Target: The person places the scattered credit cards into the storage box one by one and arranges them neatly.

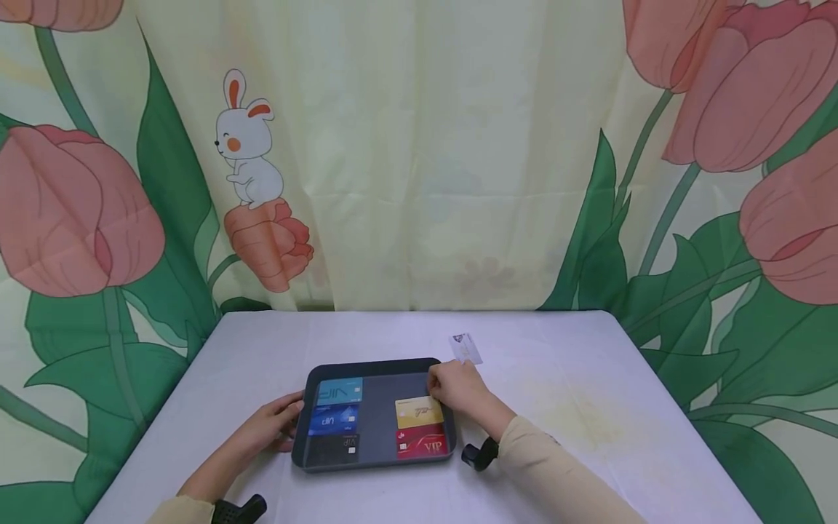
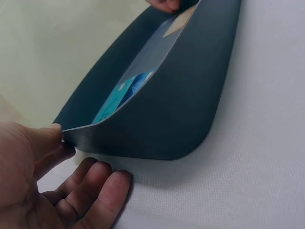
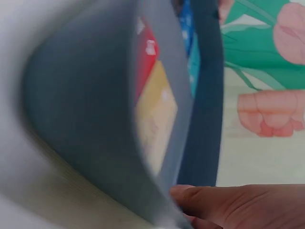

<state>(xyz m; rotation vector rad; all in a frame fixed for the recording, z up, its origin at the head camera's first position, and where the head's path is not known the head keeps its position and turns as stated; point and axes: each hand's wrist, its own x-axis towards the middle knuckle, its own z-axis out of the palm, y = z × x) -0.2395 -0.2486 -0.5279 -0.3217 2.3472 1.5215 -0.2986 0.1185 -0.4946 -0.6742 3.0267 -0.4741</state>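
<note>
So there's one dark tray [image 1: 373, 415] on the white table [image 1: 589, 407], and both hands are on it. The left hand [image 1: 278, 422] pinches the tray's left rim, thumb on top and fingers curled beneath. The right hand [image 1: 458, 386] touches the far right corner, though I can't tell how its fingers sit. Between the two grips lie five cards: teal [image 1: 339, 391], blue [image 1: 334, 418], black [image 1: 335, 447], gold [image 1: 419, 412] and red [image 1: 422, 442]. A sixth, white card [image 1: 465, 348] lies on the table just beyond the right hand.
</note>
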